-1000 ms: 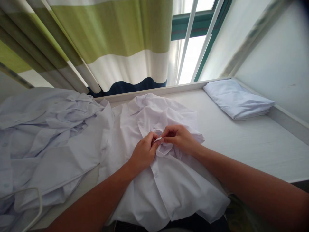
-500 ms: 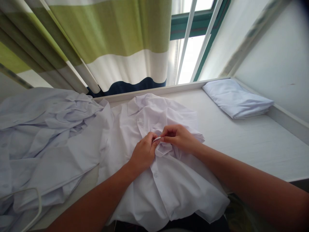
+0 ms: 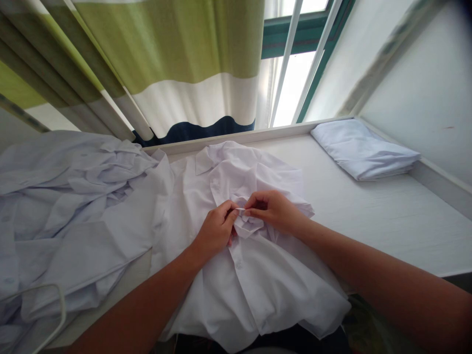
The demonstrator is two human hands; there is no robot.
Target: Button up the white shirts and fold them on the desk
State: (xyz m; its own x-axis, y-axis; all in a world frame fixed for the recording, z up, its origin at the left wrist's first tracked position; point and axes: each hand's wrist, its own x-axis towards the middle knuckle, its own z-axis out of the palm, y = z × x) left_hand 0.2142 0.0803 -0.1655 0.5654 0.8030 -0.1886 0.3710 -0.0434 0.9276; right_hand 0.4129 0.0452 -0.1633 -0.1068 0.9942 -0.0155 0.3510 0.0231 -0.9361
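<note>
A white collared shirt (image 3: 283, 270) lies spread in front of me, its collar toward the window and its hem over the near table edge. My left hand (image 3: 217, 226) pinches the front placket at mid-chest, thumb against fingers. Close against it, my right hand (image 3: 271, 209) pinches the same edge of cloth between thumb and forefinger. The cloth between the fingertips is bunched and raised. Whether a button sits there is hidden by my fingers. A shirt button (image 3: 239, 264) shows lower on the placket, below my hands.
Crumpled white shirts (image 3: 81, 206) are heaped at the left, with a white wire-like loop (image 3: 61, 305) in front. A folded white garment (image 3: 363, 147) rests at the back right of the white table (image 3: 387, 216). Behind hang a striped curtain (image 3: 177, 49) and window bars (image 3: 285, 64).
My left hand has turned slightly and its thumb has shifted on the pinched cloth, close to the right fingertips. My right hand stays nearly in place.
</note>
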